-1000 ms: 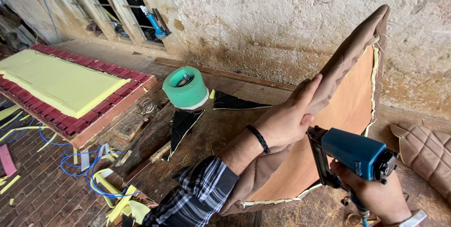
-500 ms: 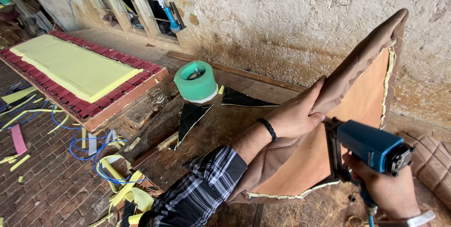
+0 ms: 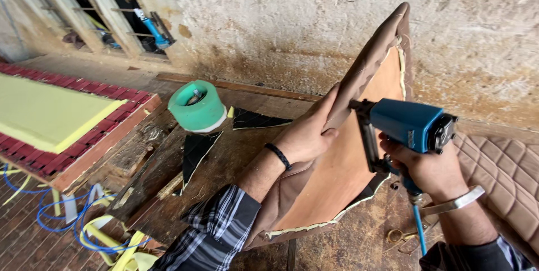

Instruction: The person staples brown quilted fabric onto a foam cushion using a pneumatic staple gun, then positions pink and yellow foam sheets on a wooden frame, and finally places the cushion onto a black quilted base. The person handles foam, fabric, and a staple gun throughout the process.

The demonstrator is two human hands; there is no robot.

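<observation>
A wooden panel [image 3: 359, 153] wrapped in brown fabric [image 3: 370, 52] stands tilted on edge on the worn wooden workbench [image 3: 236, 159]. My left hand [image 3: 306, 133] grips the folded fabric at the panel's left edge, thumb pressed along the seam. In my right hand [image 3: 424, 167] is a blue pneumatic staple gun [image 3: 407, 125], its black nose held against the panel's bare inner face just beside my left fingers. A blue air hose [image 3: 418, 232] hangs below the gun.
A green roll [image 3: 196, 105] sits on the bench to the left, with black fabric scraps [image 3: 196, 147] next to it. A quilted brown cushion [image 3: 505, 175] lies at right, scissors [image 3: 401, 234] below the gun. A red-edged frame with yellow foam [image 3: 50, 116] lies far left.
The staple gun has risen and moved in towards the panel's edge next to my left hand. The view has shifted closer and slightly left.
</observation>
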